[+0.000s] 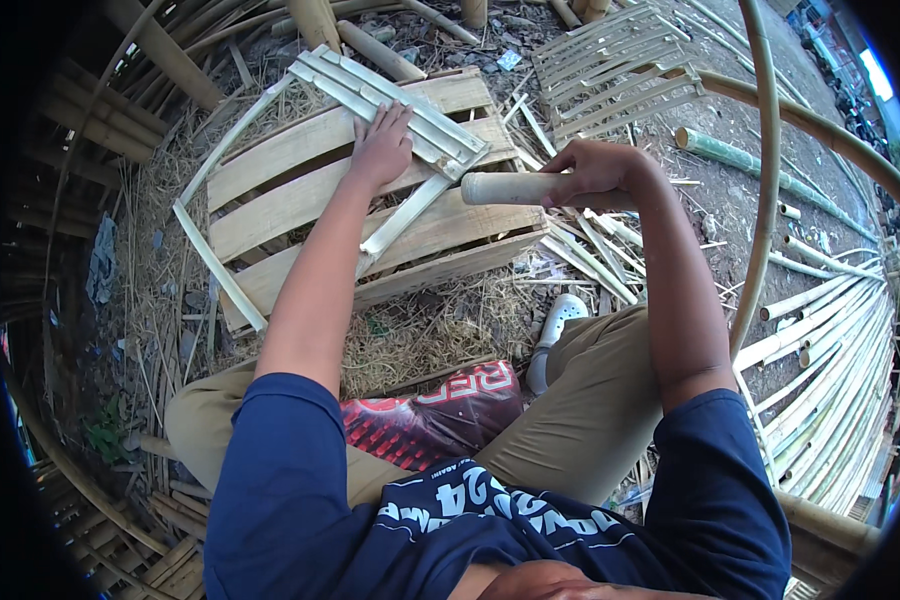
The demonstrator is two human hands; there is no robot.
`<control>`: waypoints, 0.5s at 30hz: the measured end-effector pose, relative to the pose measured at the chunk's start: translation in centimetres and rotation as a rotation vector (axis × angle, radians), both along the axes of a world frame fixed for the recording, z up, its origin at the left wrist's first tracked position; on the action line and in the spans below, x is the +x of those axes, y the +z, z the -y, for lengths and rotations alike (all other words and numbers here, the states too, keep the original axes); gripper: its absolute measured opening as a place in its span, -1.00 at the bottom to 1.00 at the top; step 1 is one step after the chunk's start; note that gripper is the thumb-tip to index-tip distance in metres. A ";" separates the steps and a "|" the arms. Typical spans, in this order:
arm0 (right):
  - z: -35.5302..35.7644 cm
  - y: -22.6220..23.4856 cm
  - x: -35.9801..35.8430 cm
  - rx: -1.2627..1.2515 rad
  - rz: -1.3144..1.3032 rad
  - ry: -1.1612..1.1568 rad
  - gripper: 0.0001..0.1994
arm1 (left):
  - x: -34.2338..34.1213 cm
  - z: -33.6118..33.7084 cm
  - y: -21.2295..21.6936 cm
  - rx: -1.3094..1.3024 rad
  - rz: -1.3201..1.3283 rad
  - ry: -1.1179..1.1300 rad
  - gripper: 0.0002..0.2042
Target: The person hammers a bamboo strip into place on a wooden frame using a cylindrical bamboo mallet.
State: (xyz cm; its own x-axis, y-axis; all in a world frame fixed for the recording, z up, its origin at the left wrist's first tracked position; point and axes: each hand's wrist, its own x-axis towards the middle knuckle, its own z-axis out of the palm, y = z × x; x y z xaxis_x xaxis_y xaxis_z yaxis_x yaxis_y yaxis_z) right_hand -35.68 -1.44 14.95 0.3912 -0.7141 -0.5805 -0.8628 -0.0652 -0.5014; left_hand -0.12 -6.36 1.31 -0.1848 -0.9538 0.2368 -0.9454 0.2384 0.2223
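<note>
My left hand (pixel 383 148) lies flat, its fingers stretched out, on a panel of split bamboo strips (pixel 345 88) laid side by side. The panel rests slanted across a low slatted wooden pallet (pixel 280 215). More thin strips stick out from it, one bent strip (pixel 198 235) running down the pallet's left side and another strip (pixel 405 213) crossing its slats. To the right, my right hand (pixel 598 170) is closed around a short, thick bamboo length (pixel 505 189). Its blunt left end is held just above the pallet's right edge, close to the panel's lower corner.
A finished-looking bamboo slat frame (pixel 615 75) lies at the far right. A green bamboo pole (pixel 740 160) and a pile of bamboo poles (pixel 840 370) are on the right. A curved upright bamboo pole (pixel 765 180) stands beside my right arm. Dry shavings (pixel 430 325) cover the ground.
</note>
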 end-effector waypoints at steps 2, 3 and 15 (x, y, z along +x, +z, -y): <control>-0.2 -0.6 -1.1 -0.034 -0.055 0.081 -0.40 | -0.8 -0.3 1.2 -0.030 -0.078 -0.164 -0.43; -0.8 0.2 -1.1 0.043 -0.057 0.046 -0.41 | -1.2 -0.7 1.7 -0.039 -0.146 -0.298 -0.39; -5.0 -1.0 -1.3 -0.185 0.209 -0.253 -0.34 | -4.1 -3.0 0.3 -0.137 -0.121 -0.420 -0.28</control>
